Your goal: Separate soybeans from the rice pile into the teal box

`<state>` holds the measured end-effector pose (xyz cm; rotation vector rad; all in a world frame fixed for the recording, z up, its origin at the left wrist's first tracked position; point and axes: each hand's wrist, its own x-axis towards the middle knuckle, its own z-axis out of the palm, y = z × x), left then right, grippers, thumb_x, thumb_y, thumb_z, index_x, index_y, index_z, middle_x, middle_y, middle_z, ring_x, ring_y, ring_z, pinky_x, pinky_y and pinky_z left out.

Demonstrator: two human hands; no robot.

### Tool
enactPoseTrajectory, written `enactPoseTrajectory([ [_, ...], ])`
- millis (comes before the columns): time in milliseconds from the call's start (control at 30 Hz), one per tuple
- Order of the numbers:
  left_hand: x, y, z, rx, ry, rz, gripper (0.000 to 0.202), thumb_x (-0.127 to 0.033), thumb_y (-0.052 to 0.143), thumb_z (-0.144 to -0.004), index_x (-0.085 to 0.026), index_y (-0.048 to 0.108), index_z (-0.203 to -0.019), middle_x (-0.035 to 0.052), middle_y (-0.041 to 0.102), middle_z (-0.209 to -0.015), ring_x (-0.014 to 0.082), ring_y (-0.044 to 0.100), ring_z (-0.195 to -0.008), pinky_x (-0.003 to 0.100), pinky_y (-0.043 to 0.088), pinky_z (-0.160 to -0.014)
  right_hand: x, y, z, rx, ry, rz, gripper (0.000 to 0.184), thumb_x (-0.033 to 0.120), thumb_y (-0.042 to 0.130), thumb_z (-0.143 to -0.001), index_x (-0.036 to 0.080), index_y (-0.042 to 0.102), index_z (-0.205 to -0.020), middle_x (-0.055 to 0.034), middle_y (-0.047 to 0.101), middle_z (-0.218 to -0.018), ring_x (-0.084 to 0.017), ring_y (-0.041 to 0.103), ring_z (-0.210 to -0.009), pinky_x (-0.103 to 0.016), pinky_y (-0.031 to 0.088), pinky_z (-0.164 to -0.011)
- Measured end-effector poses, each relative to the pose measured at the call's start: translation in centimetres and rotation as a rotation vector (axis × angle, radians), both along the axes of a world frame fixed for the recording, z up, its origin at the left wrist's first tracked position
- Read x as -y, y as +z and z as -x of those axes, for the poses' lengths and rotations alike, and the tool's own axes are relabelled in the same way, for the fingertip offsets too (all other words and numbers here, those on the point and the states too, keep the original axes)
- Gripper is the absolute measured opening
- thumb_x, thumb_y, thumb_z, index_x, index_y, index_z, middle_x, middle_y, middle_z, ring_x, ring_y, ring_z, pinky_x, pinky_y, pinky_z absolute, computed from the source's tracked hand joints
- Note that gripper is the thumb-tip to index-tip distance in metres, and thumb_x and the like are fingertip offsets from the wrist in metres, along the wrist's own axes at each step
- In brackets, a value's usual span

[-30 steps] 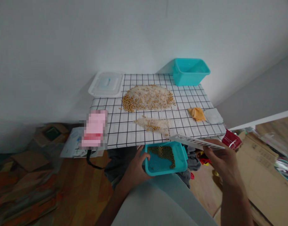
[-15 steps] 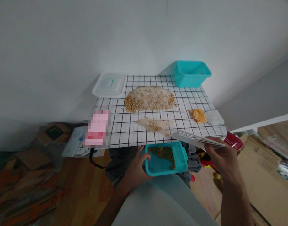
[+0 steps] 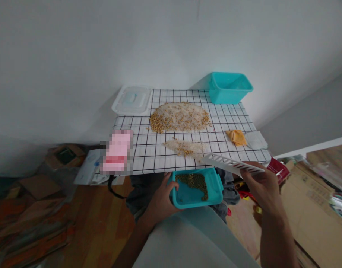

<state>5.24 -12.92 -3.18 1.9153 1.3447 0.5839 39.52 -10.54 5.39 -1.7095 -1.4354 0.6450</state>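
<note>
My left hand (image 3: pixel 161 199) grips the left rim of a small teal tub (image 3: pixel 187 195) held below the table's front edge; a heap of greenish-brown beans (image 3: pixel 195 181) lies in it. My right hand (image 3: pixel 262 186) is closed on a white slotted plastic piece (image 3: pixel 229 163), whose far end reaches the table edge just above the tub. On the checked tablecloth (image 3: pixel 148 149) lies a small strip of rice mixed with beans (image 3: pixel 184 147) close to that end. A larger pile of rice and yellow beans (image 3: pixel 179 117) lies farther back.
A bigger teal tub (image 3: pixel 229 87) stands at the table's back right, a clear lid (image 3: pixel 132 99) at the back left. An orange cloth (image 3: pixel 236 136) and a white pad (image 3: pixel 256 139) lie at the right edge. Cardboard and clutter cover the wooden floor on both sides.
The white slotted piece has shifted slightly left and toward the small strip of rice at the table edge. The tub and my left hand have stayed put.
</note>
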Motion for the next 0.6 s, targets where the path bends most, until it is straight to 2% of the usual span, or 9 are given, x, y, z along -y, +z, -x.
enactPoseTrajectory([
  [167,0.03,0.02,-0.06,0.012,-0.001,-0.013,0.049,-0.030,0.087,-0.063,-0.024,0.053,-0.098,0.0168,0.035,-0.154,0.0362,0.034,-0.149,0.042,0.043,-0.111,0.15,0.12,0.28,-0.025,0.042,-0.017,0.019,0.031,0.068,-0.088,0.024,0.076,-0.103,-0.0027,0.077,-0.095,-0.021,0.070,-0.082,-0.030,0.054,-0.073],
  [600,0.03,-0.32,-0.12,0.020,-0.004,-0.026,0.050,-0.027,0.087,-0.062,-0.023,0.053,-0.098,0.0175,0.035,-0.154,0.0376,0.031,-0.150,0.046,0.041,-0.112,0.20,-0.02,0.37,-0.004,0.014,-0.031,0.017,0.029,0.067,-0.088,0.024,0.076,-0.101,-0.0025,0.076,-0.093,-0.021,0.069,-0.081,-0.030,0.053,-0.073],
])
